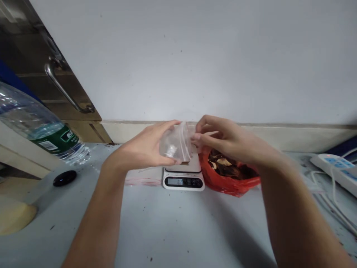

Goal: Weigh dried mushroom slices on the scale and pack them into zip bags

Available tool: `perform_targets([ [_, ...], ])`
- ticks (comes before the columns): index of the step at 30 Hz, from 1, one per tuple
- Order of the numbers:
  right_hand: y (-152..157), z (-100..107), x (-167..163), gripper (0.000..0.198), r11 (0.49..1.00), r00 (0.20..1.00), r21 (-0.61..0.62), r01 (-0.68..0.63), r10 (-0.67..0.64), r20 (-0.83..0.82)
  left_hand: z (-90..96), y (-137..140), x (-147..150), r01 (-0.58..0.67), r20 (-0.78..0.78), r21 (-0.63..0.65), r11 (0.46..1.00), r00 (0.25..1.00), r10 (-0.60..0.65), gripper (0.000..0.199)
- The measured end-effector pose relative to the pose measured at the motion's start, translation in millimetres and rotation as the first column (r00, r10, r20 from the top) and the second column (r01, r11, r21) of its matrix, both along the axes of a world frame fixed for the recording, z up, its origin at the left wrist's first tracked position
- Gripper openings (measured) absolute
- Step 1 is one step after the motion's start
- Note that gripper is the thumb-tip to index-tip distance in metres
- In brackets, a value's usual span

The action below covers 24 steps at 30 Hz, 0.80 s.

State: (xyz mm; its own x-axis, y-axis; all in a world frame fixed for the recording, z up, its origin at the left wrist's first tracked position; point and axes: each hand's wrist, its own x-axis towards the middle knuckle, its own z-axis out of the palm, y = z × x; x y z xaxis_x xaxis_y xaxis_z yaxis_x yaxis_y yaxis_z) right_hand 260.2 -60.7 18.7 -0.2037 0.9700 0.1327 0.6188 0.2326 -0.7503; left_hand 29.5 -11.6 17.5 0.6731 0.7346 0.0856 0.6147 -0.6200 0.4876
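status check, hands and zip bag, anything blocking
Left hand gripping translucent plastic zip bag; right hand at its zip edge. Bag over white digital scale. Red plastic bag beside scale, not between hands.

A speckled white wall [212, 67] rises behind a grey surface [161, 230]; a dark panel [30, 42] with metal handle [63, 92] stands left.

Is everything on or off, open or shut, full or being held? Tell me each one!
Clear bag: held, bulging
Left hand: gripping the clear bag
Right hand: bent, at the clear bag's mouth
Scale: on, digits blurry
Red bag: open, dried pieces inside
Power strip: red light glowing
Bottle: standing; how full is unclear
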Motion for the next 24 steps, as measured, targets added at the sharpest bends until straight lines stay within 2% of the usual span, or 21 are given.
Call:
perform_targets([
  [1,0,-1,9,0.020,0.997,0.990,-0.029,0.077,-0.073,0.123,-1.2,3,-2,-0.020,-0.046,0.002,1.000,0.999,0.020,0.092],
  [3,2,-6,26,0.008,0.969,0.894,-0.091,0.231,-0.175,0.412,-4.1,8,-7,-0.050,-0.126,-0.001,0.999,0.991,0.049,0.091],
  [5,6,-15,41,0.004,0.929,0.790,-0.208,0.305,-0.124,0.601,-7.0,12,-9,-0.055,-0.162,-0.013,0.998,0.985,0.052,0.089],
  [7,9,-24,49,0.009,0.885,0.743,-0.298,0.357,-0.075,0.665,-9.2,13,-9,-0.026,-0.158,-0.029,0.999,0.987,0.021,0.087],
  [11,8,-33,50,0.017,0.844,0.718,-0.314,0.435,-0.115,0.687,-9.0,12,-4,0.042,-0.151,-0.056,0.998,0.987,-0.050,0.081],
  [16,9,-31,49,0.021,0.841,0.727,-0.302,0.449,-0.147,0.671,-7.3,10,-4,-0.027,-0.192,-0.081,0.996,0.981,0.011,0.089],
  [20,11,-23,55,0.021,0.875,0.741,-0.271,0.402,-0.137,0.657,-6.5,11,-9,-0.040,-0.183,-0.082,0.996,0.983,0.025,0.085],
  [24,5,-5,50,0.018,0.925,0.853,-0.159,0.345,-0.238,0.464,-3.6,11,-14,-0.061,-0.193,-0.066,0.996,0.980,0.048,0.086],
])
